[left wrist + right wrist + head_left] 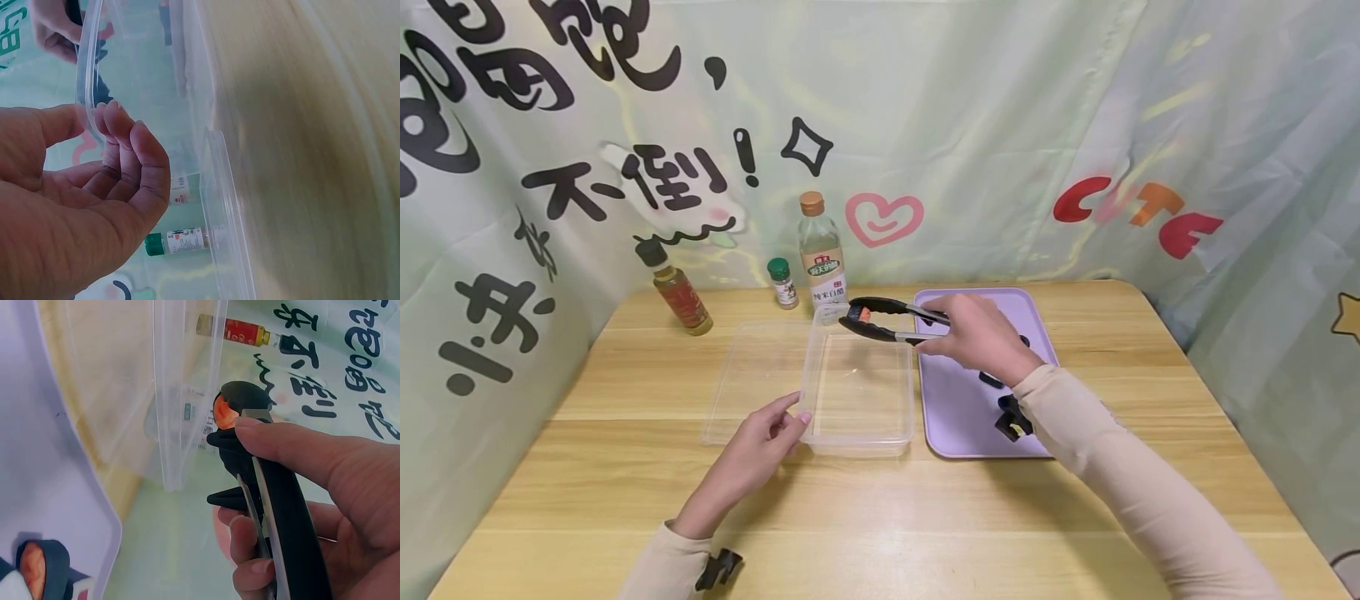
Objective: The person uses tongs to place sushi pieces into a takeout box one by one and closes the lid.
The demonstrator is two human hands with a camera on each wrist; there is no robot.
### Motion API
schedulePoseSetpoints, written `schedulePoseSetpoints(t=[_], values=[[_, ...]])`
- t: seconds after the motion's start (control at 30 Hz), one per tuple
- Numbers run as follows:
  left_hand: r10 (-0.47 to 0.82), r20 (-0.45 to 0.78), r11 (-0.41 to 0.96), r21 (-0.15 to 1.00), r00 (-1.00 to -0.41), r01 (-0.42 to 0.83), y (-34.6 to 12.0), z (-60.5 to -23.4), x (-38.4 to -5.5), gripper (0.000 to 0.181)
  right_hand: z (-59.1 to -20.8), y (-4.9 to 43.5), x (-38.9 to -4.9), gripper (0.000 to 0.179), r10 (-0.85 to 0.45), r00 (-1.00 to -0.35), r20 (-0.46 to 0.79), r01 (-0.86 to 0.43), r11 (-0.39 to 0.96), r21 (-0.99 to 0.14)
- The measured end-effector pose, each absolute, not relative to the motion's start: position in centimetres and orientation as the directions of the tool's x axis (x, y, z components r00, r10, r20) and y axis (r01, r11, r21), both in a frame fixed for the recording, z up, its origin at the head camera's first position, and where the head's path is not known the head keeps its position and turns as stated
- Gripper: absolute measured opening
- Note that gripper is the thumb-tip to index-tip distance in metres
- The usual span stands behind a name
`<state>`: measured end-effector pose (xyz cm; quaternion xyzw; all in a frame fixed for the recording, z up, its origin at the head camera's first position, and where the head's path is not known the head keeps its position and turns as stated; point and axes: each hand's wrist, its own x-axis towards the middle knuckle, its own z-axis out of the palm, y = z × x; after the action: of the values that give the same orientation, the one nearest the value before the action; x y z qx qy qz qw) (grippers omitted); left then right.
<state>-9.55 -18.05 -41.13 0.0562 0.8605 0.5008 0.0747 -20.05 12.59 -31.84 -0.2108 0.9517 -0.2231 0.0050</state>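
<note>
My right hand (981, 333) grips a pair of black-and-metal tongs (880, 335), reaching left over the back of a clear plastic box (857, 439). Between the tong tips is a sushi-like piece (224, 414), orange inside a dark wrap. It hangs above the box rim in the head view. At the box's left side, my left hand (763, 442) pinches the rim, its thumb and curled fingertips on either side of the wall. To the right lies a lilac tray (955, 425) bearing several dark-wrapped pieces (1015, 423), partly hidden by my right hand and sleeve.
A clear flat lid (752, 379) lies left of the box. Behind stand a tall vinegar bottle (823, 267), a small green-capped jar (784, 287) and a dark-capped, red-labelled bottle (681, 296). Printed cloth hangs around the back and sides of the wooden table (887, 525).
</note>
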Motion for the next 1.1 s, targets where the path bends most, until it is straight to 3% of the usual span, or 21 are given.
schedulePoseSetpoints(t=[0.57,1.1], values=[[0.160,-0.077,0.500,0.866,-0.984,0.014,-17.9,-41.1,-9.5,0.054,-31.9,10.7,-20.2,0.064,-0.457,-0.882,0.112,-0.458,0.782,-0.423],[0.156,-0.088,0.516,0.857,-0.984,0.005,-18.0,-41.1,-9.4,0.054,-31.2,12.2,-19.6,0.072,-0.427,-0.899,0.100,-0.420,0.774,-0.473]])
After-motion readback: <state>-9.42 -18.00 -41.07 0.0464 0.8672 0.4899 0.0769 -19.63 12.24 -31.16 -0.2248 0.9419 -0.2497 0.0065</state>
